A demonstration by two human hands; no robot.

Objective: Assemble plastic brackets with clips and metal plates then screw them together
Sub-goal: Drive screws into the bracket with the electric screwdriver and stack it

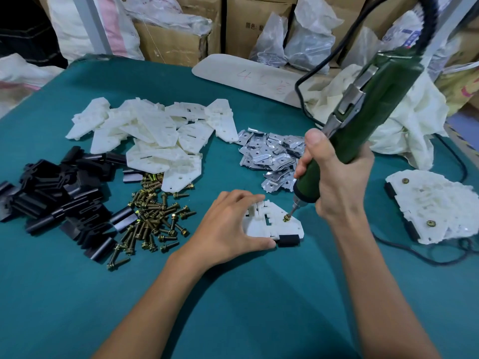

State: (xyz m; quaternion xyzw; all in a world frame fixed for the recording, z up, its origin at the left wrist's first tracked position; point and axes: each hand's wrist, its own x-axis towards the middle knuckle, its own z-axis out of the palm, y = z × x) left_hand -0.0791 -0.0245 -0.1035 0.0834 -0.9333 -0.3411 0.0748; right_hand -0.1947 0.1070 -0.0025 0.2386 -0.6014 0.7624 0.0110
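A white plastic bracket (274, 224) lies flat on the green table (233, 294), with a black clip (288, 240) at its near edge. My left hand (230, 226) grips the bracket's left side, thumb along the near edge and fingers curled over the far edge. My right hand (334, 182) grips a green electric screwdriver (363, 120). Its bit stands on a brass screw (286, 218) seated in the bracket's right part.
Loose white brackets (155, 136) are heaped at the back centre-left, black clips (59, 193) at the left, brass screws (153, 216) between them, metal plates (272, 154) behind the screwdriver. Finished assemblies (430, 208) are stacked at the right. The screwdriver cord (440, 257) loops there. Boxes and bags line the back.
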